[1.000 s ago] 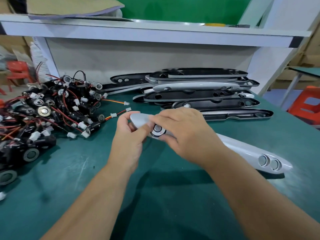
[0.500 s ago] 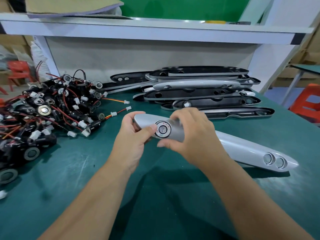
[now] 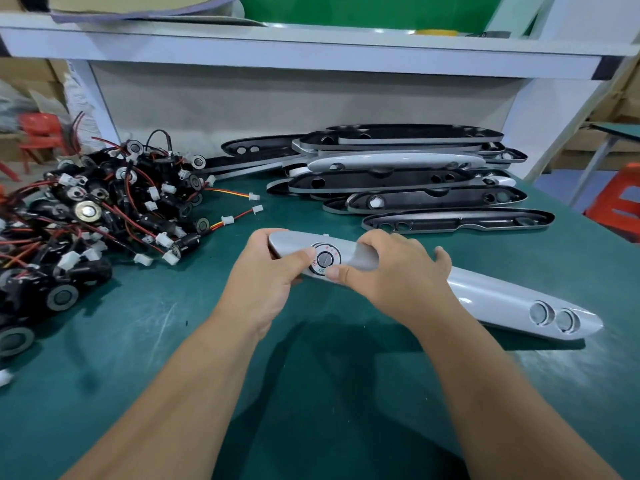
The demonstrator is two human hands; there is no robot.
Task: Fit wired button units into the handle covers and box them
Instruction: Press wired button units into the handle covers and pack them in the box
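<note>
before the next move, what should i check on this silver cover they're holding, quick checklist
1. Silver handle cover held firmly: ok, left hand grips its left end, right hand grips next to it.
2. Button unit sits in its hole, face up: ok, both thumbs touch its rim.
3. Unit fully clicked in: cannot tell.
4. Wire behind the cover: cannot tell, hidden.
5. Two end holes filled: cannot tell, insides look plain grey.
6. Spare wired units nearby: ok, piled at the left.
</note>
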